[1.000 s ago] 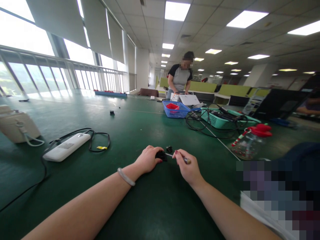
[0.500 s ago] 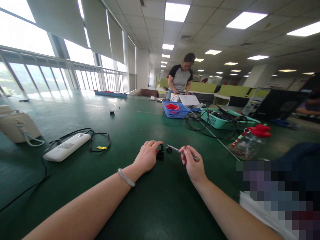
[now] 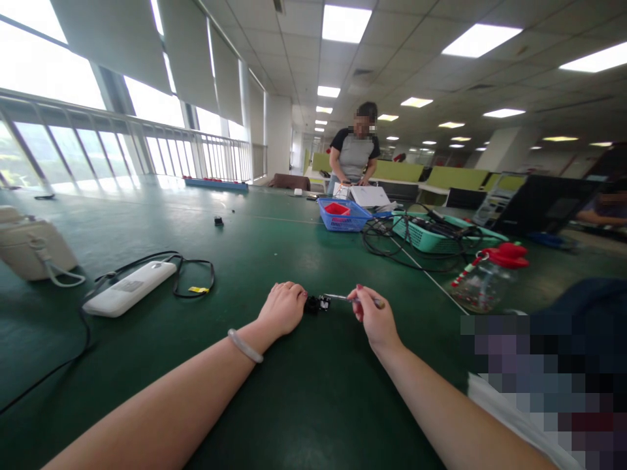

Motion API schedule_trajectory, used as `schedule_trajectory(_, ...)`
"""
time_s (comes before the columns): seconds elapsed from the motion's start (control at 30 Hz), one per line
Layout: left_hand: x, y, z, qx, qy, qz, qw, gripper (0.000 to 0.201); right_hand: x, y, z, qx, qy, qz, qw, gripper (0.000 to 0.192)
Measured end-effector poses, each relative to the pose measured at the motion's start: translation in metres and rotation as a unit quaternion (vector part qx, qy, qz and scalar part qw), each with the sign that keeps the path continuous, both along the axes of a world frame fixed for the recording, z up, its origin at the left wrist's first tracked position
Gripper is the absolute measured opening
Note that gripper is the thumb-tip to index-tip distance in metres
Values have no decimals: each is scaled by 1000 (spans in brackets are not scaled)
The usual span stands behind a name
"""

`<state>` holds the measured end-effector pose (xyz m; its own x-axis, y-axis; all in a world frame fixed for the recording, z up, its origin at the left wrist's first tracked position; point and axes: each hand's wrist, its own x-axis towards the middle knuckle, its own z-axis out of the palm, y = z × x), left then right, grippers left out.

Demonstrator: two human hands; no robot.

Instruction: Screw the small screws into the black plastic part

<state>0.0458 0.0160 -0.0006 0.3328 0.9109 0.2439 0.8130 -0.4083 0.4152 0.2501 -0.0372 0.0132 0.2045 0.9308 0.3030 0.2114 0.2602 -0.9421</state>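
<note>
My left hand (image 3: 284, 307), with a pale bangle at the wrist, is closed, its fingertips against a small black block-shaped part (image 3: 311, 305) on the green table (image 3: 274, 398). Right beside that block lies a smaller black piece with a shiny face (image 3: 324, 303); whether the two are joined I cannot tell. Between the thumb and fingers of my right hand (image 3: 376, 320) is a slim silver pen-like tool (image 3: 339, 297). Its tip points left and reaches the shiny piece. The tool's exact kind is too small to make out.
To the left are a white power strip (image 3: 132, 287) with a black cord and a beige bag (image 3: 36, 248). Blue (image 3: 343, 222) and green baskets (image 3: 426, 238) with cables stand ahead right, near a red-lidded jar (image 3: 490, 281). A person (image 3: 355, 156) stands across the table.
My left fingers have come down lower over the black block. The smaller piece now sits right against the block, and the tool has tilted flatter with its tip lower.
</note>
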Motion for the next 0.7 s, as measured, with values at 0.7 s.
schedule_trajectory(0.7,12,-47,13,-21,59,-147,987,27,10,12,-16,51,-6,-92,994,39)
